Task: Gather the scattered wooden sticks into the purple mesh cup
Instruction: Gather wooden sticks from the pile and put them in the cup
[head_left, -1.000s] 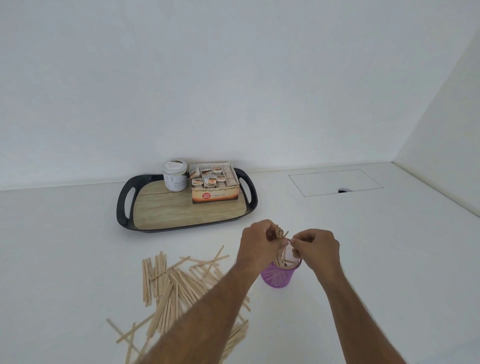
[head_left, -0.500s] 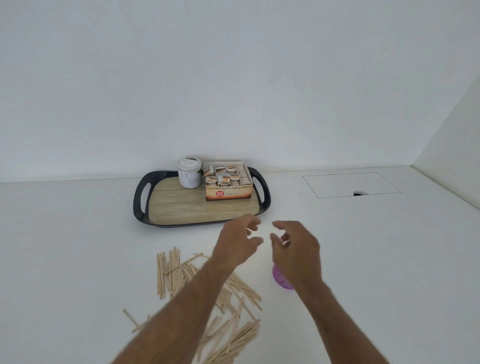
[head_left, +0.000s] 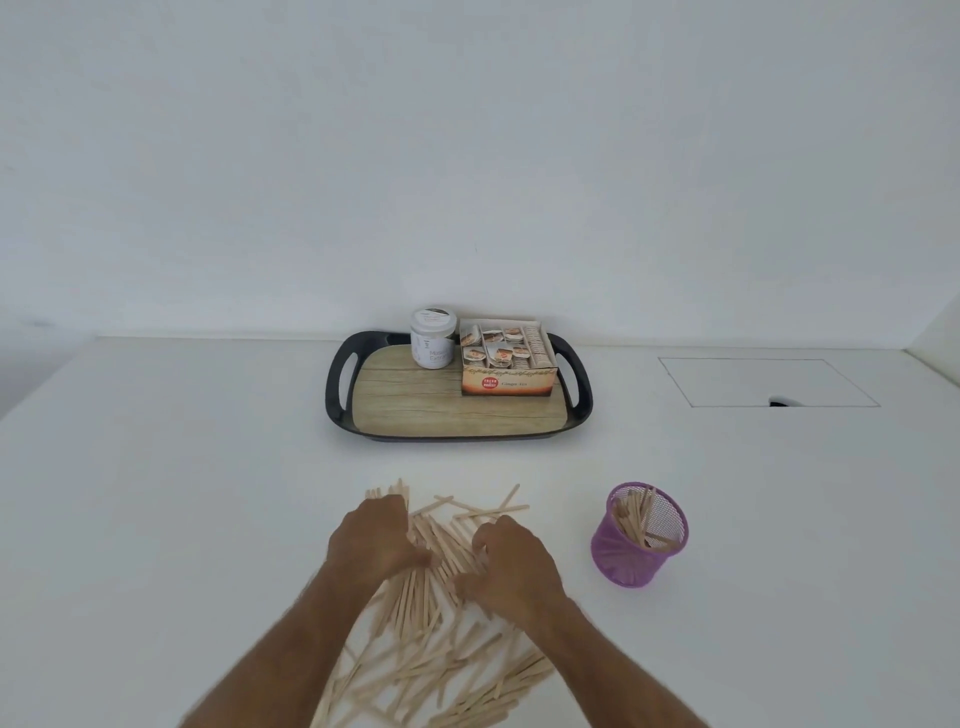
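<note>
Hands on sticks, cup beside (apart)

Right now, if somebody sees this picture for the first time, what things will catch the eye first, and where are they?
First the big heap of wooden sticks scattered on the white table, with the left hand and right hand resting on it. Next the purple mesh cup to the right of the heap, with some sticks inside. Behind, near the wall, a black-rimmed tray carries a white jar and a box of sachets.
</note>
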